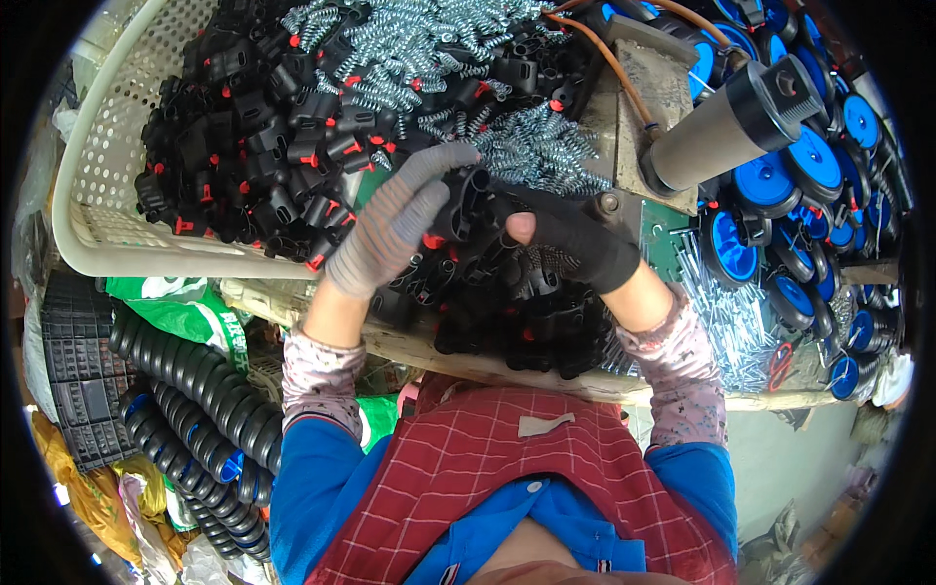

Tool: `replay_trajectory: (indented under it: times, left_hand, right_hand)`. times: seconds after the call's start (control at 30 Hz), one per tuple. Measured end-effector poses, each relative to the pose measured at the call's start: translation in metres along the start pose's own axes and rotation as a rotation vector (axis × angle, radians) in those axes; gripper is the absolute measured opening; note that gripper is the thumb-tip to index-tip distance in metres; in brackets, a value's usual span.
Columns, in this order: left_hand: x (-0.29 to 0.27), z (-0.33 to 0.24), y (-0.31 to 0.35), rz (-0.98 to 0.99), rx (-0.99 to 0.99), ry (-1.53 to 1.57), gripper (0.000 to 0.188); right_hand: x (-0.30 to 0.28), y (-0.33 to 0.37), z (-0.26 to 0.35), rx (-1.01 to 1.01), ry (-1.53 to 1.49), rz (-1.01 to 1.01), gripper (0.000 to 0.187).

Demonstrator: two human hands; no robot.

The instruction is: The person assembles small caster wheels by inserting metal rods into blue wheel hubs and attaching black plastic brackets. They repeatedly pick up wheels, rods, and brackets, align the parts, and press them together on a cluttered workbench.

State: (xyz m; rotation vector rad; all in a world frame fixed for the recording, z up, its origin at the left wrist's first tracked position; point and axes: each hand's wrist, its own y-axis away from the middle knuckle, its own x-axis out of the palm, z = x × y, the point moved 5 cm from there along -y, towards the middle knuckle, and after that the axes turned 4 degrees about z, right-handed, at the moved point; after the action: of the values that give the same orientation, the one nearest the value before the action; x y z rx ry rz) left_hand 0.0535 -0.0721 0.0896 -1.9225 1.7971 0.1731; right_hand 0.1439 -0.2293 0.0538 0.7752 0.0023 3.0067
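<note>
My left hand [382, 226], in a grey striped glove, reaches over the pile with its fingers apart. Close by its fingertips is a black plastic housing [466, 202] with a round socket and a red tab. From the other side my right hand [577, 242], in a black glove with a bare thumb tip, closes on that housing; its fingers are partly hidden behind it. Under both hands lies a heap of similar black housings [531, 327], dark and hard to tell apart. Coil springs [541, 146] lie loose just beyond my hands.
A white perforated basket [175, 261] full of housings and springs stands at far left. To the right are a grey cylinder [717, 132] on a metal fixture, long metal pins [726, 317], red-handled scissors [780, 366] and blue-hubbed wheels [814, 158]. Black wheels [195, 380] are stacked at lower left.
</note>
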Motion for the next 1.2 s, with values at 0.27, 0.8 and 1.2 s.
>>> replay_trajectory:
  times: [0.27,0.8,1.2]
  left_hand:
    - [0.054,-0.036,0.051,-0.185,0.116,-0.126,0.109]
    - [0.112,-0.039,0.105,-0.379,0.046,-0.23,0.078]
    - [0.126,-0.049,0.105,-0.201,0.069,-0.425,0.067]
  right_hand:
    - [0.046,0.034,0.001,0.016,-0.178,-0.072,0.052]
    - [0.049,0.118,-0.01,0.047,0.395,-0.514,0.044]
    - [0.071,0.109,0.004,-0.122,1.532,-0.173,0.037]
